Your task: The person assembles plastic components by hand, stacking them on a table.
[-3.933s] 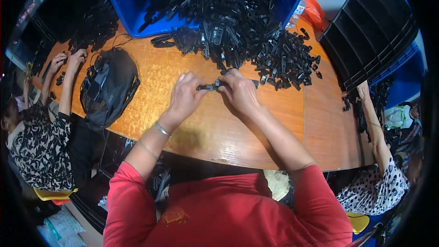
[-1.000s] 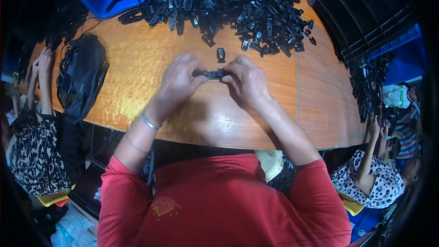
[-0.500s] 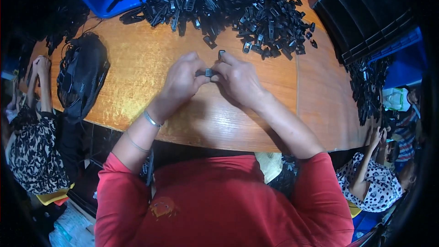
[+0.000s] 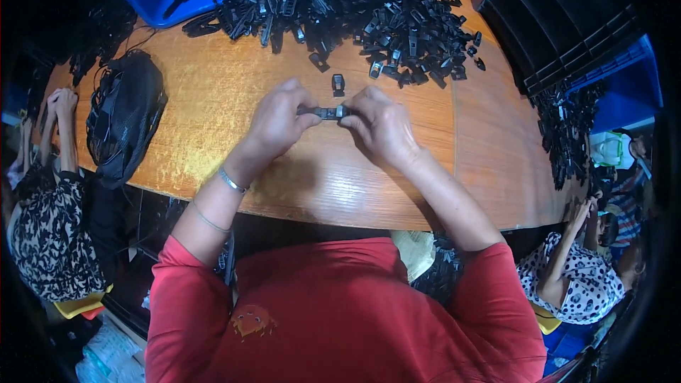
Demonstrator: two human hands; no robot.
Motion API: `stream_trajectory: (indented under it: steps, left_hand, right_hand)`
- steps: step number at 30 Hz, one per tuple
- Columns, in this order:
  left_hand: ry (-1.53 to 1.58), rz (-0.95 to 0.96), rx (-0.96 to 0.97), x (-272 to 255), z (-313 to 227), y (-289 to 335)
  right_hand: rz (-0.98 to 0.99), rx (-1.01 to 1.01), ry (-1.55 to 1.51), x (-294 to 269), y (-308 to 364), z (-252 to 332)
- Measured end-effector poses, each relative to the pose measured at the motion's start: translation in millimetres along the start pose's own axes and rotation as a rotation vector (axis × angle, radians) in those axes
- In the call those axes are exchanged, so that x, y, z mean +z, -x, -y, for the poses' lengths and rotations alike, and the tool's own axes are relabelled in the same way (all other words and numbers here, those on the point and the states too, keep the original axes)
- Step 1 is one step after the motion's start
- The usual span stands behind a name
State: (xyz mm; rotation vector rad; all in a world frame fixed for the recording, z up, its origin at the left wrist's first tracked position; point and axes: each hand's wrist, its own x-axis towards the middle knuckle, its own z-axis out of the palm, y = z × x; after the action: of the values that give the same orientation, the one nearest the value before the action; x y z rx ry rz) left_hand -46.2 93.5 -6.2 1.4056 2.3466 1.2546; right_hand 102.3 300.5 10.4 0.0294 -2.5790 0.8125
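Observation:
Over the middle of the table [image 4: 397,184], a small black clip-like plastic piece [image 4: 328,113] with a pale, shiny part stretches between my two hands. The fingers and thumb of my left hand [image 4: 279,119] pinch its left end. Its right end, by the shiny part, is gripped by my right hand [image 4: 383,122]; fingertips cover that end. Just beyond my hands lies a loose black piece [image 4: 338,85] with a glossy face, touched by neither hand.
A large heap of black plastic pieces [image 4: 418,39] covers the far side, beside a blue bin [image 4: 152,7]. At left rests a black mesh bag [image 4: 128,113]. Black trays [image 4: 560,21] stand far right. People [image 4: 53,241] sit on both sides, one in a spotted top [image 4: 585,280].
My right hand has shifted right, away from the left hand, and more of the held piece shows between them. The loose piece beyond, earlier partly behind my right fingers, now lies uncovered.

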Motion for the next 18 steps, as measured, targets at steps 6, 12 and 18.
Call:
stream_trajectory:
  steps: [6,12,18]
  left_hand:
    - [0.008,0.005,0.018,0.1,-1.2,-1.4]
    - [0.018,0.027,-0.022,-0.7,-3.1,-1.8]
    - [-0.026,-0.027,-0.021,7.2,-4.1,-0.9]
  right_hand:
    - [0.049,0.059,0.066,-2.0,-0.8,-1.4]
    - [0.130,-0.012,0.114,-4.2,-9.1,-1.1]
    - [0.064,-0.056,0.168,19.2,-10.3,8.0]
